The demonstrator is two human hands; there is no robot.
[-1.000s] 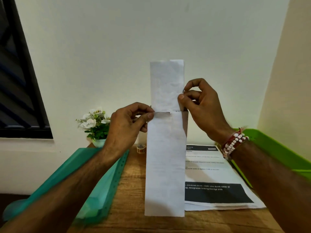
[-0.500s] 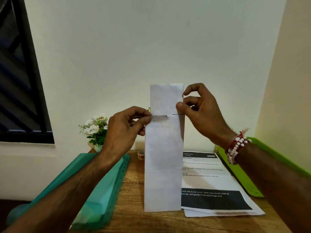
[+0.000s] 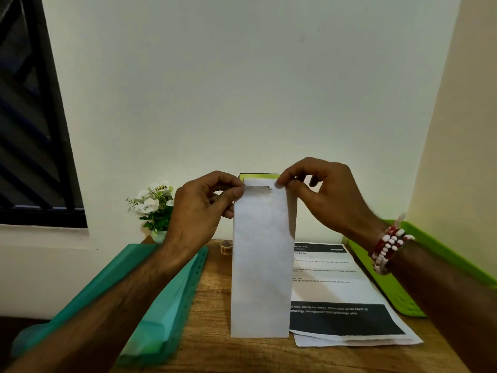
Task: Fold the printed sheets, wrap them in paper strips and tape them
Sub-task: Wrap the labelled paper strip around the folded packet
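Note:
A tall white folded paper (image 3: 261,265) stands upright over the wooden table (image 3: 215,354), held between both hands. My left hand (image 3: 199,211) pinches a short piece of clear tape (image 3: 256,188) at the paper's top left edge. My right hand (image 3: 322,192) pinches the top right corner with thumb and forefinger. A thin yellow-green edge (image 3: 259,175) shows just above the paper's top; what it belongs to I cannot tell. A stack of printed sheets (image 3: 338,292) with black bands lies flat on the table, to the right of the held paper.
A small tape roll (image 3: 226,247) sits at the back of the table behind the paper. A teal plastic folder (image 3: 161,305) lies on the left, a green tray (image 3: 403,278) on the right. A white flower pot (image 3: 155,205) stands by the wall, under a dark window (image 3: 32,130).
The white section that stuck up above the tape line has slid down until almost none of it shows. Both hands keep their pinch and sit lower in view.

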